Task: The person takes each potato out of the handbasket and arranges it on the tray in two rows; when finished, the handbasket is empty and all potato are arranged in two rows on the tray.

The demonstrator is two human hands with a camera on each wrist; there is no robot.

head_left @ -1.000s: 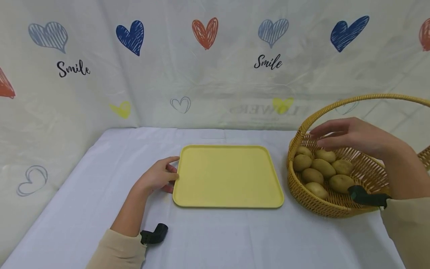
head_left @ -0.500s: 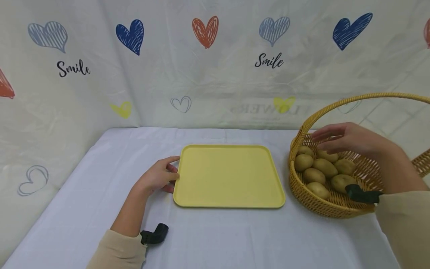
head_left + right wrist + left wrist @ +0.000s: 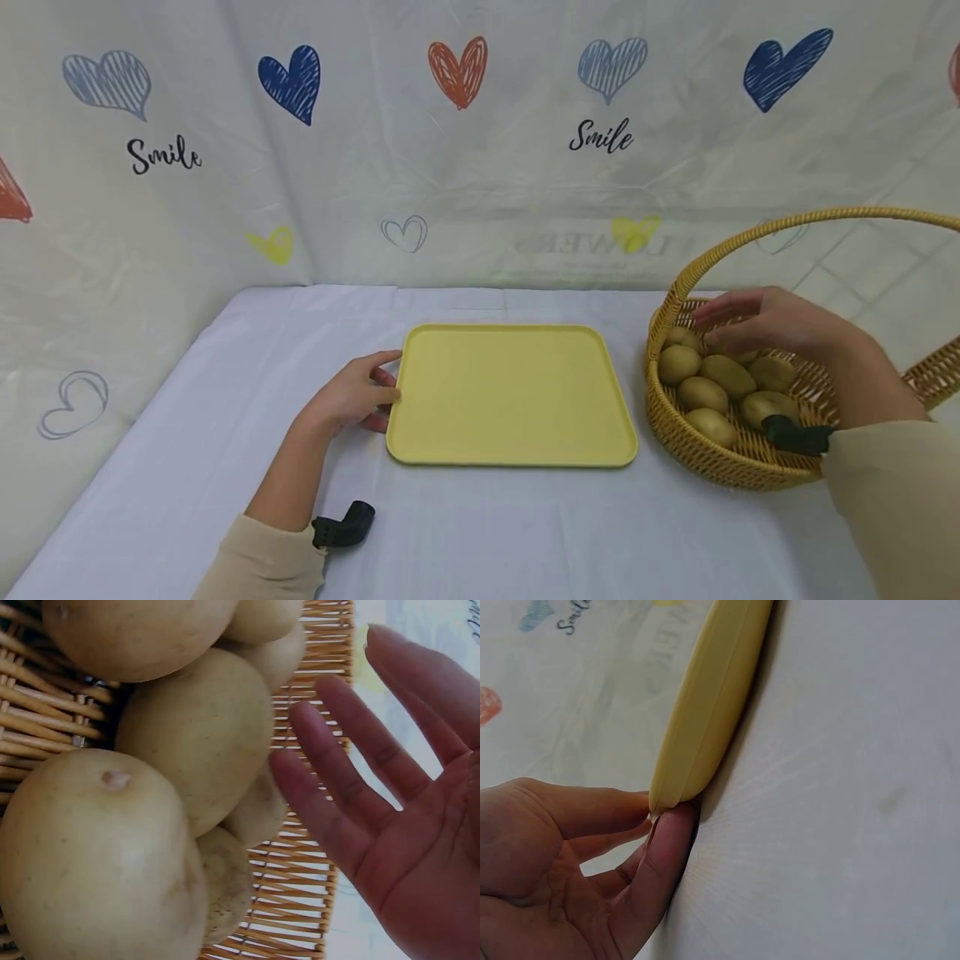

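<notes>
My left hand [image 3: 351, 397] pinches the left edge of a yellow rectangular tray [image 3: 517, 400] lying on the white cloth. In the left wrist view, thumb and fingers of that hand [image 3: 585, 862] meet at the rim of the tray [image 3: 701, 720], one side above and one below. To the right stands a wicker basket [image 3: 671, 429] with several potatoes [image 3: 726, 379] in it. Over them, inside the basket's arched handle, hovers my right hand [image 3: 787, 325]. Its fingers are nearly straight and spread in the right wrist view, beside a potato [image 3: 199, 739], holding nothing.
The basket's tall handle [image 3: 825, 217] arches above the right hand. White cloth [image 3: 480, 533] covers the table. A hanging sheet [image 3: 360, 167] printed with hearts closes off the back and left side. Black cameras sit on both wrists.
My right hand has come down a little toward the potatoes and the wrist has shifted slightly left. The left hand and tray stay in place.
</notes>
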